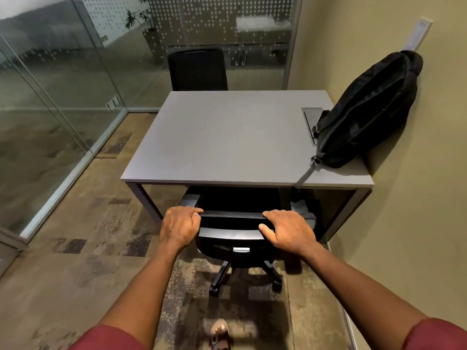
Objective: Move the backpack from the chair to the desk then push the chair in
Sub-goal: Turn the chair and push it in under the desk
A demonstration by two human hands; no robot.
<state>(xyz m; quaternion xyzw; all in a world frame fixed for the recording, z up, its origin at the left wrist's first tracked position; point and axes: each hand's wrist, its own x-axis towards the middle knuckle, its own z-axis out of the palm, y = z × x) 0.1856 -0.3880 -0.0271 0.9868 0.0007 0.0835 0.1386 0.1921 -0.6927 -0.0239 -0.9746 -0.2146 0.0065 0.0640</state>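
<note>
The left hand [180, 227] and right hand [290, 232] each close a grip over the top edge of the chair [235, 223], whose seat sits under the desk [227, 137] edge ahead. The backpack [366, 114] leans against the wall, up right of the right grip, on the desk's corner.

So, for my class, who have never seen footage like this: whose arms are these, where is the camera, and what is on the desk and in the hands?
There is no machine here. The camera sits on a person's head, looking forward and down, so the arms are the wearer's own. The left hand and right hand grip the top of the backrest of a black office chair, whose seat is partly under the grey desk. A black backpack stands on the desk's far right, leaning on the wall. A second chair stands beyond the desk.
</note>
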